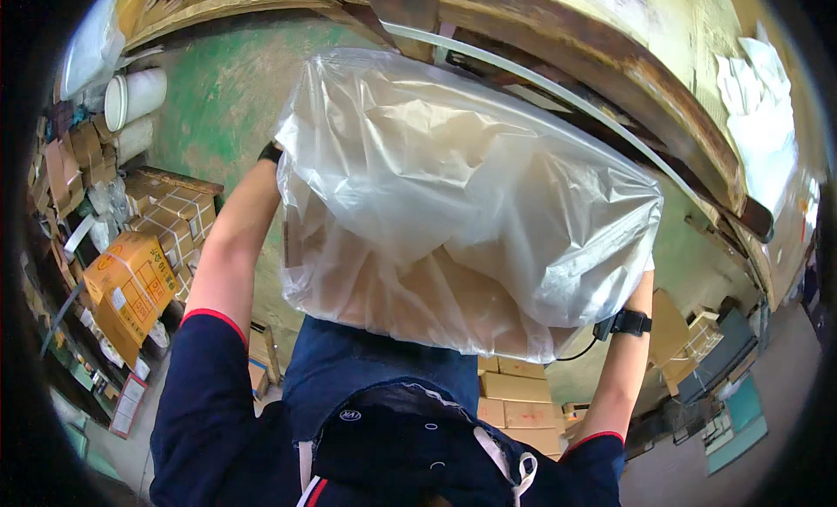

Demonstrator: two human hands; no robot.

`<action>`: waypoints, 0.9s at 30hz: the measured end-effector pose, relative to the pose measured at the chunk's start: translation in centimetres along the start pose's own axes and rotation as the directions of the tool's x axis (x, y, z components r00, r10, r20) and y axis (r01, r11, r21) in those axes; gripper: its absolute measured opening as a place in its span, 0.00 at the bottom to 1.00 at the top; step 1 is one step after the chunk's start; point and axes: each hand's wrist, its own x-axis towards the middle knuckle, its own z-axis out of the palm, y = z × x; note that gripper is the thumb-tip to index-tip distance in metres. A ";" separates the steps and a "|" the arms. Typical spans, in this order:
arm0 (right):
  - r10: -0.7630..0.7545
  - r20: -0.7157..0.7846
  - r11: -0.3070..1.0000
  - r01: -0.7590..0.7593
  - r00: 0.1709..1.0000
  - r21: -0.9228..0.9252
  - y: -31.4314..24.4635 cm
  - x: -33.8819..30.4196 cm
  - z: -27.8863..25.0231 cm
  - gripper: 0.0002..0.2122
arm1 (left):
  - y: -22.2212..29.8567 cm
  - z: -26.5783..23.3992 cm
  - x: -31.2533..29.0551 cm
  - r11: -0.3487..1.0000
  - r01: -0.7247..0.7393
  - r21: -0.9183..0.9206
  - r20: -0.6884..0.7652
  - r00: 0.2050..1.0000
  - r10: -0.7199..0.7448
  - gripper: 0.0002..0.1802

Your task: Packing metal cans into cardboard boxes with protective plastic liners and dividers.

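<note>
A cardboard carton [453, 280], open at the top, is in front of my body with a cloudy clear plastic bag [418, 176] draped over its opening and sides. My left arm reaches to the carton's left side, where a dark band [270, 152] circles the wrist; the plastic and carton cover my left hand. On the right side my other arm reaches up behind the plastic, and a black strapped device [629, 322] with a thin cable sits on that wrist. The fingers of my right hand are hidden too.
A worn wooden bench edge [610, 62] with a pale metal strip [558, 88] curves along the far side. White plastic sheets [758, 115] lie at the far right. Strapped boxes, an orange carton [131, 285] and a white bucket [135, 99] stand at left. Stacked cartons [519, 398] are near my legs.
</note>
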 end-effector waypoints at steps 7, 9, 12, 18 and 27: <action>-0.018 -0.027 0.996 0.016 0.999 -0.089 2.2 -0.6 -3.5 0.25 | -3.0 -0.8 -1.5 0.997 -0.069 0.043 -0.038 0.997 0.071 0.21; -0.031 -0.016 0.995 0.029 0.999 -0.098 3.0 0.7 -4.3 0.25 | -2.7 1.7 -0.1 0.992 -0.104 0.067 -0.063 0.992 0.109 0.21; -0.052 -0.044 0.990 0.046 0.998 -0.133 3.6 -1.2 -6.7 0.25 | -6.0 -5.1 -3.4 0.987 -0.141 0.082 -0.061 0.987 0.146 0.20; -0.044 -0.112 0.979 0.020 0.993 -0.202 5.7 0.8 -8.6 0.25 | -8.4 -2.6 -3.6 0.976 -0.167 0.138 -0.046 0.984 0.175 0.19; 0.320 -0.190 0.936 -0.279 0.928 0.216 11.5 -7.8 -1.6 0.23 | -9.5 -3.7 -15.5 0.944 -0.228 0.239 0.022 0.973 0.229 0.17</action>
